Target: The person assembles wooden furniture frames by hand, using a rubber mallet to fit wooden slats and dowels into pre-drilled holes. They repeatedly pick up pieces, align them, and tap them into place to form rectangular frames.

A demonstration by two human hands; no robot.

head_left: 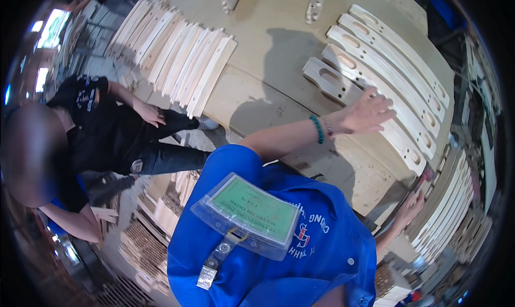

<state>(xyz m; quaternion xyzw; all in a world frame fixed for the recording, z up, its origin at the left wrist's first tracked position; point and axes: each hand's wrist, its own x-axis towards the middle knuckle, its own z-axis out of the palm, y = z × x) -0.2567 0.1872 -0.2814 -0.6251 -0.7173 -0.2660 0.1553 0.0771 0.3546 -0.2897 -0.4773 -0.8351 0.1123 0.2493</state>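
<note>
Several pale wooden slats lie side by side on the table, each with long slots and round holes near its ends. My left hand (370, 112) is over the nearest slat (394, 138), its fingers spread and nothing gripped. The slat's left end, with a slot, sticks out past the others. My right hand (410, 207) is low beside the table's right edge, near the slats' right ends. Its fingers are partly curled; what they hold, if anything, is too small to make out. A small dark reddish thing (427, 174) shows just beyond them.
A row of plain wooden strips (179, 57) covers the table's left part. A small drilled piece (316, 4) lies at the far edge. More slotted slats are stacked (442, 205) at right. A co-worker in black (107, 124) stands at left, beside wood stacks (142, 248).
</note>
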